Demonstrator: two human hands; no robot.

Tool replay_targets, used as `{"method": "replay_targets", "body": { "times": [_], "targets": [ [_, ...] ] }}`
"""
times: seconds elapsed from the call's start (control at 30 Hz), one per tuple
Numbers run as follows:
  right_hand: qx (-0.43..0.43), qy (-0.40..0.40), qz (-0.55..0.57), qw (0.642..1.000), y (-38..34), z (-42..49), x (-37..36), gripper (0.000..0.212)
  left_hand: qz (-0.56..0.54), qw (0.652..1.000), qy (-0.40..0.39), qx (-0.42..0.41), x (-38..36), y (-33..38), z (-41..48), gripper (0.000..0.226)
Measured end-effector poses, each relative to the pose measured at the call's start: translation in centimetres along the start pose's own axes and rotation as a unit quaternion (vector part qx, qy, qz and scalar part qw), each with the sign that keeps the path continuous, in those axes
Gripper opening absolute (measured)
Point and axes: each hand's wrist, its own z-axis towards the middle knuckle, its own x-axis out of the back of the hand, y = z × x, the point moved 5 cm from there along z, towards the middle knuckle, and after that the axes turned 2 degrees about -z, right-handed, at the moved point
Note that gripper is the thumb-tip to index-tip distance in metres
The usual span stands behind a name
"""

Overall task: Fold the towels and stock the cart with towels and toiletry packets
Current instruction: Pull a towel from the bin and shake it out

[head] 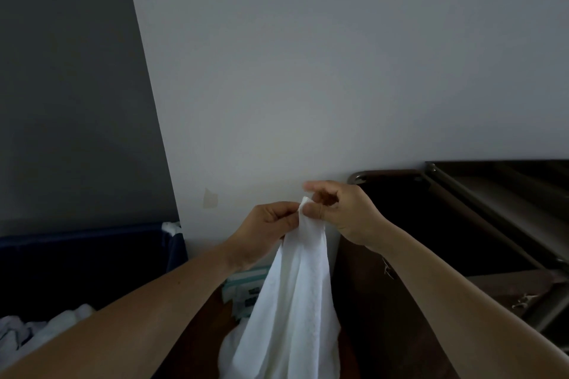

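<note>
A pale wall (308,71) fills most of what is ahead, bare and close behind the hands. A dark grey panel (67,86) covers the far left side. To the right stands the cart (455,191), its metal rail and dark shelves pushed up against the wall. Its near corner is just beside the right forearm, so room is tight on that side.

Down at the left a navy bin (77,255) sits against the grey panel, with loose white towels (46,326) heaped inside. Between bin and cart is a narrow gap, and the person works in it.

The towel (295,301) hangs there in a long gathered drape, held up in the air before the wall. Its lower end bunches on the brown table (203,344), at the near edge.

Both arms reach forward and upward, bare, with the hands meeting at the towel's top corner. The left hand (264,231) has its fingers curled in, pinching the cloth just below the tip. The right hand (341,212) pinches the very corner between thumb and forefinger, with the other fingers folded loosely above. The two hands are almost touching.

Teal-and-white toiletry packets (246,286) lie on the table under the left wrist, partly hidden by the towel. A small patch of tape (211,197) is stuck on the wall, left of the hands.
</note>
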Motion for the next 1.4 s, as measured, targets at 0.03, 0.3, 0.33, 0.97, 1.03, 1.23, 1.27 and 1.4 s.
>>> {"method": "replay_targets", "body": {
  "times": [0.03,0.3,0.33,0.97,1.03,1.23,1.27,1.4],
  "targets": [
    [-0.001,-0.002,-0.005,1.0,0.0,-0.1,-0.1,0.018,0.0,1.0,0.007,-0.006,0.0,0.0,0.0,0.023],
    [-0.001,0.071,-0.014,0.997,0.3,-0.5,-0.4,0.01,0.057,0.994,0.086,-0.018,-0.3,-0.2,-0.1,0.02],
    [0.0,0.083,-0.021,0.996,0.3,-0.6,-0.4,0.012,0.083,0.992,0.098,-0.014,-0.3,-0.1,-0.1,0.019],
    [0.119,0.163,0.027,0.979,-9.2,5.1,4.5,0.015,0.498,0.835,0.103,-0.209,4.4,4.4,-1.1,0.057],
    [0.144,0.15,0.032,0.978,-10.3,5.2,4.2,0.011,0.537,0.787,0.084,-0.293,3.1,5.2,-1.8,0.057],
    [0.167,0.053,-0.046,0.983,-12.6,5.2,3.6,0.01,0.339,0.898,0.102,-0.26,1.3,8.8,-0.9,0.028],
    [0.163,0.046,-0.05,0.984,-12.6,5.1,3.6,0.01,0.266,0.937,0.081,-0.214,1.0,9.0,-0.5,0.028],
    [0.168,0.051,-0.058,0.983,-12.5,4.7,4.1,0.012,-0.017,0.992,0.05,-0.11,1.2,9.7,-0.2,0.027]
  ]
}}
